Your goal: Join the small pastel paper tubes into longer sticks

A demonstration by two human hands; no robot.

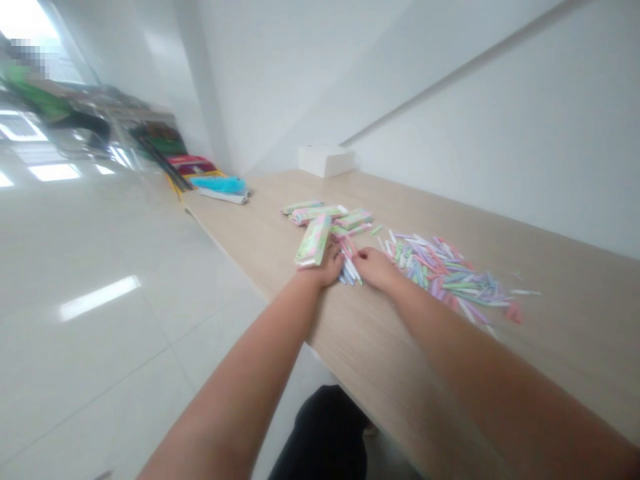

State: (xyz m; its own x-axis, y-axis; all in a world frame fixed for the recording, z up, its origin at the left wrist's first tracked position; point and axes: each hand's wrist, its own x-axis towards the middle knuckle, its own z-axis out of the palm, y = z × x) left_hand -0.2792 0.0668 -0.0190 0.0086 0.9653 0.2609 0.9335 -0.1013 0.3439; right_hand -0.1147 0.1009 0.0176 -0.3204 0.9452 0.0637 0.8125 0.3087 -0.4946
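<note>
My left hand (327, 265) grips the end of a green and pink cardboard packet (313, 241), which stands tilted on the wooden tabletop (565, 313). My right hand (374, 268) lies just to its right, fingers curled toward a small bunch of pastel sticks (349, 270) between the hands. What those fingers hold is hidden. Farther right spreads a loose pile of thin pink, green, blue and white sticks (437, 270). Several similar packets (325, 215) lie flat beyond my left hand.
A white box (326, 161) stands at the far end of the table against the white wall. Past the table's end lie a blue item (219, 185) and red and green packages (190, 165). A glossy tiled floor (100, 347) lies left of the table, and a dark trouser leg (325, 433) shows below its edge.
</note>
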